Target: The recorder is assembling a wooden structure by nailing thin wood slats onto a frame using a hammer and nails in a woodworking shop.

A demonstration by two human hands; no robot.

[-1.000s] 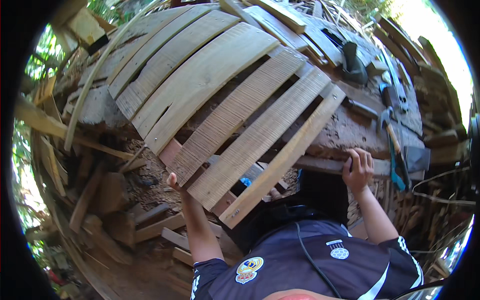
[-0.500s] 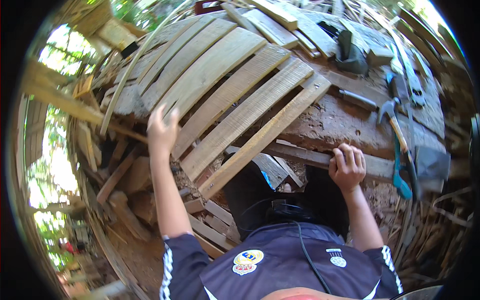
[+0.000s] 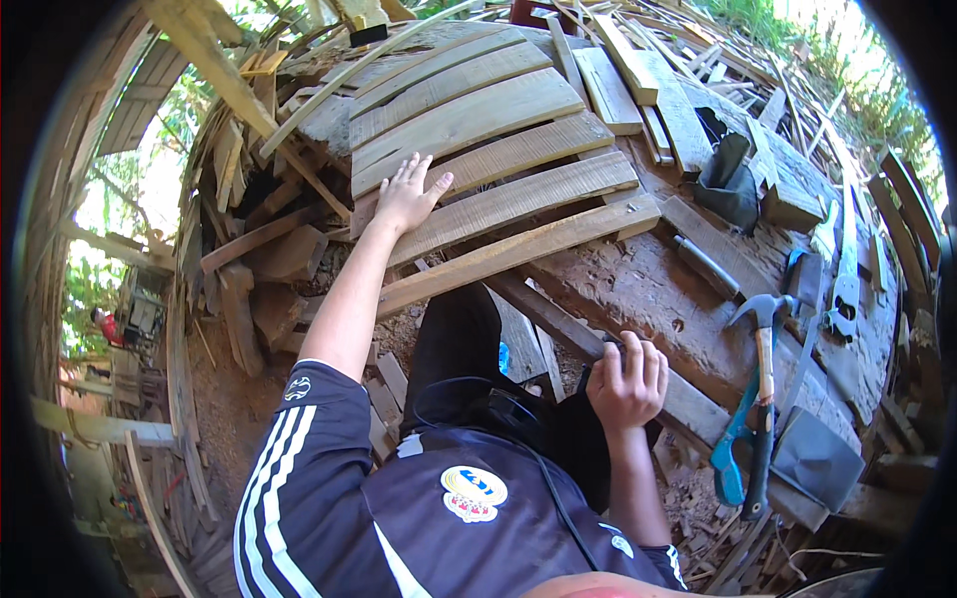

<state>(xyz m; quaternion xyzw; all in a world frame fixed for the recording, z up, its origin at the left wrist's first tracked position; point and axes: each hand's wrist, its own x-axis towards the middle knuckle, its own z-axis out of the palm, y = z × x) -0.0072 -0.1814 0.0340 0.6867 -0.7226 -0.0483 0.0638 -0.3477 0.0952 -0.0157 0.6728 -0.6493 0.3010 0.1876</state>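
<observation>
A slatted panel of rough wooden boards (image 3: 478,112) lies across the workbench, with gaps between several of its slats. My left hand (image 3: 407,197) rests on the panel's near left part, its fingers stretched out and nothing held. At the bench's front edge, my right hand (image 3: 628,384) is beside the narrow beam (image 3: 558,317), its fingers curled. Whatever those fingers may hold is hidden. To the right of that hand lies a claw hammer (image 3: 765,364) with a wood and black handle, next to a teal-handled tool (image 3: 733,453).
A handsaw blade (image 3: 845,264), a metal cylinder (image 3: 706,265) and a dark pouch (image 3: 728,187) lie on the bench's right side. Loose planks (image 3: 608,90) are stacked at the back. Offcuts (image 3: 284,264) pile up on the left. A dark square plate (image 3: 817,453) overhangs the front right.
My view has turned, so the panel appears more level. The left hand has gone from the panel's left end, partly raised, to lying on the slats. My right hand stays by the bench edge, fingers curled.
</observation>
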